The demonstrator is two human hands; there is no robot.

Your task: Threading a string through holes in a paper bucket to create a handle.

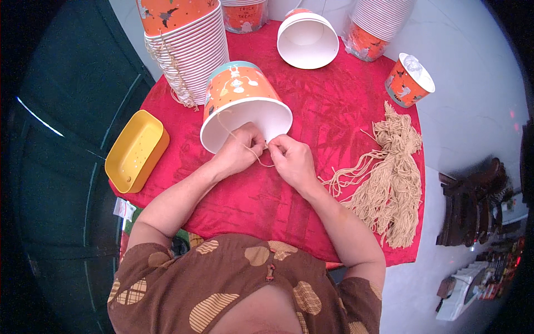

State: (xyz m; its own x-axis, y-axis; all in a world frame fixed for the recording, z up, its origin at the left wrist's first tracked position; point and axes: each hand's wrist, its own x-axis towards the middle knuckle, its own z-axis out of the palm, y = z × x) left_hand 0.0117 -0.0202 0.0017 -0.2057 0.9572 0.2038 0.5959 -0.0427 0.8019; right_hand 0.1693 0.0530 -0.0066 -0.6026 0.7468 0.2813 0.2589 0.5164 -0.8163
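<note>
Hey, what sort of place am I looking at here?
Perhaps a home room used as a small workspace: the stack of orange buckets and bundle of beige cords suggest handwork, while the dark furniture at the right looks domestic.

Orange bucket (pixel 243 89), white figures, white inside, red tabletop (pixel 339 106), tan cord bundle (pixel 396 181), yellow tub (pixel 152 157), brown tan-patched shirt (pixel 178 278)

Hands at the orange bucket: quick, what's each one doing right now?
Left hand: fingers closed at the orange bucket's rim, tan cord beside them; exact grip hidden.
Right hand: fingers closed, apparently pinching the cord.
</note>
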